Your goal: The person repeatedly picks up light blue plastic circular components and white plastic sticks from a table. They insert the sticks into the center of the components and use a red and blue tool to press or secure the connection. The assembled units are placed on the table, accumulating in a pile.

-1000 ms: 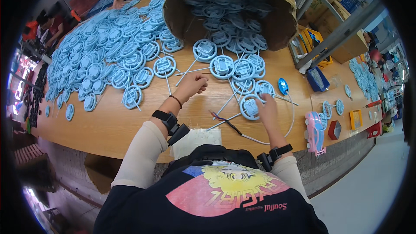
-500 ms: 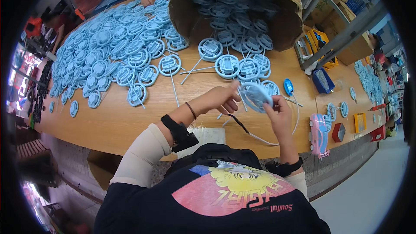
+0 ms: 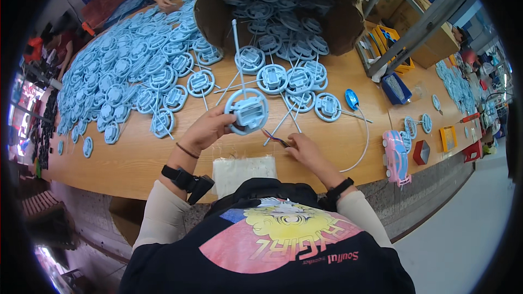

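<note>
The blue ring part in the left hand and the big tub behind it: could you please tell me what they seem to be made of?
The ring part looks like moulded plastic: one even pale blue, matte, with crisp ribs and a thin stem, like the pile beside it. The left hand holds its rim. The tub looks like brown cardboard or fibreboard: dull, with a thick raw rim; I cannot tell which.

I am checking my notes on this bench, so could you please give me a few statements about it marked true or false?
1. The left hand holds a round blue plastic wheel part with a thin rod standing up from it. True.
2. The right hand is lifted to head height. False: it is low over the wooden table, at some thin wires.
3. The cardboard drum stands upright. False: it lies tipped, spilling blue parts.
4. A pink toy car sits by the table's right edge. True.
</note>
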Tool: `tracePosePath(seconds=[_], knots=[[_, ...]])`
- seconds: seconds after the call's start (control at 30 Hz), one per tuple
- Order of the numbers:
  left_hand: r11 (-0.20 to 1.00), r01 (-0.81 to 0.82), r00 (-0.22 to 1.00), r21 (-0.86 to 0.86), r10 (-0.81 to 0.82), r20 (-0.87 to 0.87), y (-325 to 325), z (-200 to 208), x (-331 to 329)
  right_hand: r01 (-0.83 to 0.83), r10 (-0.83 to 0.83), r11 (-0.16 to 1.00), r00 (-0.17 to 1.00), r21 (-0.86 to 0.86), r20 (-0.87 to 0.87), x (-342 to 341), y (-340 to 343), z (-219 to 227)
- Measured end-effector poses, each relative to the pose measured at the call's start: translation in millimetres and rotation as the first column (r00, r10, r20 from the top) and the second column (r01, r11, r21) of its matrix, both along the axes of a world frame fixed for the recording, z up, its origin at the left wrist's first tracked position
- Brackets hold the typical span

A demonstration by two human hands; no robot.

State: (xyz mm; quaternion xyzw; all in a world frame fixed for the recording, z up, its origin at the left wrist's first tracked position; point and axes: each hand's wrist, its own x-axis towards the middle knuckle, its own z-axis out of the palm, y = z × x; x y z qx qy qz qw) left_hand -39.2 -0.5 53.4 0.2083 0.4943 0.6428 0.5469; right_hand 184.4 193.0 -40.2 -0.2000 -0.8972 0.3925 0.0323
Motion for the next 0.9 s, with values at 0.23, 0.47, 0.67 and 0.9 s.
tracePosePath(seconds=[0.23, 0.47, 0.67, 0.9], knots=[[0.983, -0.147, 0.982, -0.111, 0.132, -0.136, -27.7, -19.5, -6.4, -0.031, 0.03, 1.0, 0.998, -0.004, -0.051, -18.5, -5.8, 6.4], [0.968, -0.235, 0.947, -0.085, 0.208, -0.246, -23.3, -25.0, -5.3, 0.047, -0.058, 0.998, 0.946, -0.042, -0.319, -27.2, -19.9, 95.3], [0.986, -0.161, 0.984, -0.042, 0.157, -0.08, -6.3, -3.0, 21.3, 0.055, -0.014, 0.989, 0.96, 0.14, -0.281, -13.0, -28.4, 108.8], [0.988, -0.147, 0.985, -0.051, 0.141, -0.103, -7.2, 2.8, 30.3, 0.042, -0.03, 0.998, 0.96, 0.038, -0.277, -6.8, -30.1, 119.3]])
